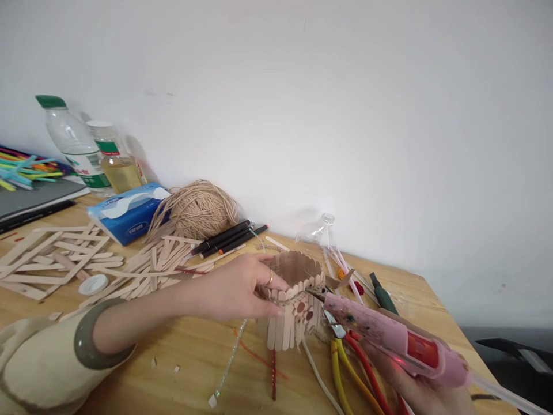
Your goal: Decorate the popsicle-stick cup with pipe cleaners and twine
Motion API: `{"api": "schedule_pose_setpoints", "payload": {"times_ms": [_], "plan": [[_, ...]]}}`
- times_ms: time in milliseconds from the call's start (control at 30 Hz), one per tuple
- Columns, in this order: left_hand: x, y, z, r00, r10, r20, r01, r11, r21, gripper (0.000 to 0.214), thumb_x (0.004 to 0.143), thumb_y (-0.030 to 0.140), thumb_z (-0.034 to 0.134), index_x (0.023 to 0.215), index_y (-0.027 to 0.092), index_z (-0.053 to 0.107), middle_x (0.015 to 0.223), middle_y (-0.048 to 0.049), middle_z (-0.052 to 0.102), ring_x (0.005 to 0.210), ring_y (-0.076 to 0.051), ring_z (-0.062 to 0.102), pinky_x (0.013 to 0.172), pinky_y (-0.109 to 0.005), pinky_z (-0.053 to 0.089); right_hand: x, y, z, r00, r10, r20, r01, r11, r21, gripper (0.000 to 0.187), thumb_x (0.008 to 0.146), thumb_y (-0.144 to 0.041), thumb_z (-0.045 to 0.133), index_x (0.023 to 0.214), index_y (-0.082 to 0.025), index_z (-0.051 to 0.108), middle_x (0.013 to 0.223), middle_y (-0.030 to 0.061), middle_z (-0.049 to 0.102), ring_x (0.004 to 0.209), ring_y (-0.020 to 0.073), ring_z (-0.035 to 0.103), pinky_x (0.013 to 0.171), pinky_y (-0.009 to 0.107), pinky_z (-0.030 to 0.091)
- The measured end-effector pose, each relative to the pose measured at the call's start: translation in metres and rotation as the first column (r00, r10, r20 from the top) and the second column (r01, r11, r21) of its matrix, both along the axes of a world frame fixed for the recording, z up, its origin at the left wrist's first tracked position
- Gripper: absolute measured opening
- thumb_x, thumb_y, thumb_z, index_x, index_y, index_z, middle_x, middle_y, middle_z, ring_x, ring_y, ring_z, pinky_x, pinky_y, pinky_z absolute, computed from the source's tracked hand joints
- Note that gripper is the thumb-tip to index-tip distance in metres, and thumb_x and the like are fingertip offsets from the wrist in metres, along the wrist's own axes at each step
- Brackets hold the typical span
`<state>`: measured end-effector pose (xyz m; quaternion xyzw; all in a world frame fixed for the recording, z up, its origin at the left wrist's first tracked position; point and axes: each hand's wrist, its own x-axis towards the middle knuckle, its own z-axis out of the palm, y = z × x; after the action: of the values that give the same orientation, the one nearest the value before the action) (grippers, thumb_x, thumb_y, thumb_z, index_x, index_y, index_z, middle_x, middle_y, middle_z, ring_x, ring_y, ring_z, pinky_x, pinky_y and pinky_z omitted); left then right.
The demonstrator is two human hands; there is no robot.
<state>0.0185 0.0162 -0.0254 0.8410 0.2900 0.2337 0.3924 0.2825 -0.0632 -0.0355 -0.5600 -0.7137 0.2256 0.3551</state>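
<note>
A round cup made of upright popsicle sticks [280, 335] stands on the wooden table, with twine around its upper part and small brown discs on its side. My left hand [242, 288] grips its left rim, fingers reaching inside and the thumb along the outside. In my right hand [410, 380] is a pink hot glue gun [380, 334], a red light glowing on its body and a glue stick out of its back end. Its nozzle points left at the twine near the cup's rim; whether it touches is hard to tell. The handle is mostly hidden.
Loose popsicle sticks [64, 259] cover the left side. Behind are a ball of twine [203, 207], black markers [224, 239], a tissue pack [129, 213] and bottles [71, 135]. Pliers [341, 369] with yellow and red handles lie under the glue gun. A wall [276, 115] rises behind.
</note>
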Motion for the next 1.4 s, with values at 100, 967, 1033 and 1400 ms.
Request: {"api": "schedule_pose_setpoints", "payload": {"times_ms": [100,967,1033,1400], "plan": [[0.0,0.001,0.001,0.999,-0.035,-0.04,0.036,0.999,0.03,0.018,0.077,0.029,0.061,0.08,0.017,0.073,0.08,0.0017,0.072,0.097,-0.019,0.059,0.109,-0.035,0.026,0.0,0.0,0.001,1.0,-0.025,-0.01,0.025,1.0,-0.007,0.024,0.075,-0.038,0.063,0.096,-0.028,0.07,0.091,0.0016,0.074,0.082,0.0251,0.069,0.055,0.026,0.059],[0.0,0.001,-0.003,0.997,-0.047,-0.061,0.048,0.999,0.025,0.015,0.078,0.027,0.06,0.082,0.019,0.072,0.083,0.0035,0.073,0.107,-0.019,0.056,0.109,-0.033,0.024,-0.013,-0.001,0.005,0.996,0.058,0.066,-0.057,0.998,-0.014,0.021,0.078,-0.042,0.057,0.08,-0.025,0.068,0.061,0.0009,0.065,0.051,0.0174,0.061,0.041,0.024,0.051],[0.0,0.001,-0.003,0.996,-0.051,-0.073,0.053,0.998,0.024,0.014,0.077,0.025,0.061,0.081,0.019,0.072,0.08,0.0043,0.072,0.101,-0.018,0.058,0.109,-0.034,0.025,-0.019,-0.003,0.009,0.998,0.041,0.044,-0.04,0.999,-0.025,0.022,0.078,-0.042,0.056,0.074,-0.024,0.066,0.057,-0.0004,0.061,0.048,0.0151,0.058,0.043,0.023,0.051],[-0.002,0.001,0.001,0.997,-0.043,-0.071,0.045,0.998,0.038,0.016,0.078,0.027,0.061,0.08,0.016,0.072,0.078,0.0043,0.071,0.079,-0.013,0.062,0.11,-0.034,0.024,0.004,0.001,-0.003,0.993,0.049,0.105,-0.052,0.998,0.023,0.018,0.078,-0.035,0.059,0.091,-0.028,0.069,0.071,0.0006,0.071,0.06,0.0208,0.067,0.039,0.024,0.052]]}}
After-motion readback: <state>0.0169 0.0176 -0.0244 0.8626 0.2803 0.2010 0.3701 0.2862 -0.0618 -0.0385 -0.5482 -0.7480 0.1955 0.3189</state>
